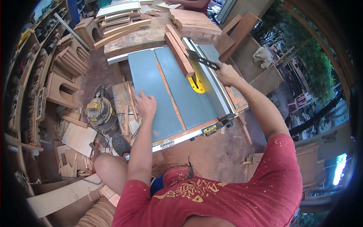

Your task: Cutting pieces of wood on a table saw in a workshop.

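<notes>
A table saw with a grey top point(166, 102) stands before me. My right hand point(228, 75) is wrapped round the handle of a black push stick point(204, 60), which reaches across the rip fence point(210, 90). The stick's far end is at the side of a reddish wooden board point(179, 56) lying along the fence. A second strip runs beside that board at its far end. The near end of the wood rests by the yellow throat plate point(197, 86); I cannot make out the blade. My left hand point(145, 104) is open, fingers apart, at the saw top's left edge, holding nothing.
Stacked boards point(194, 22) and pale panels point(117, 11) lie on a bench beyond the saw, where another person's arm point(189, 3) shows. A shop vacuum point(101, 113) stands left on the floor near wood offcuts point(77, 140). Arched wooden pieces point(62, 90) line the left side.
</notes>
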A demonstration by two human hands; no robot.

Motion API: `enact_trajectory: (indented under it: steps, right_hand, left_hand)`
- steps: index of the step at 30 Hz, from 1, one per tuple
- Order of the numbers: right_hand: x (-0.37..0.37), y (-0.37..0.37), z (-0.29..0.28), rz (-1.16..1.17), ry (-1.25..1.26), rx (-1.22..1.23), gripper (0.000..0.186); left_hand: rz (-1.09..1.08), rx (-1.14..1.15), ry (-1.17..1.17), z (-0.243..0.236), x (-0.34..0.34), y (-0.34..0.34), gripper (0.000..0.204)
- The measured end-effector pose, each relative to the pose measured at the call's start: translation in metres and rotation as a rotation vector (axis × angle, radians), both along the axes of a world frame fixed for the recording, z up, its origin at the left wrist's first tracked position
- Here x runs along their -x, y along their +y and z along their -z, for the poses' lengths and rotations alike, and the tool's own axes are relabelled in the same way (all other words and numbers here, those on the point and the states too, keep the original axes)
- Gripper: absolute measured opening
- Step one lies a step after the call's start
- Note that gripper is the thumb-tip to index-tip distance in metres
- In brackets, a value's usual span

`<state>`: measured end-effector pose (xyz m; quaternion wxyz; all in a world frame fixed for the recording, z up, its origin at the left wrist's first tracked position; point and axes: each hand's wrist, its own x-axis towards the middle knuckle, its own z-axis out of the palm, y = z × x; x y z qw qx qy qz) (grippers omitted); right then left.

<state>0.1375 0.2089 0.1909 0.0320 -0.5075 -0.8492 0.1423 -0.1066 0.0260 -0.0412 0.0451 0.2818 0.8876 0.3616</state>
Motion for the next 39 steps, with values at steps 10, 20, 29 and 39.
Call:
enact_trajectory:
  steps: [10, 20, 29, 39]
  right_hand:
    - [0.107, 0.066, -0.05, -0.32, -0.476, -0.501, 0.035]
    - [0.142, 0.018, -0.081, -0.549, -0.828, -0.756, 0.023]
    - [0.061, -0.099, -0.163, -0.628, -0.555, -0.809, 0.038]
    - [-0.156, -0.234, -0.04, -0.011, 0.506, -0.349, 0.019]
  left_hand:
    - [0.018, 0.005, -0.017, -0.001, -0.003, 0.0, 0.058]
    - [0.011, -0.169, 0.004, 0.013, -0.002, 0.003, 0.054]
    - [-0.105, -0.287, 0.04, 0.002, 0.052, 0.05, 0.063]
    - [-0.02, 0.078, -0.155, -0.006, 0.041, 0.06, 0.071]
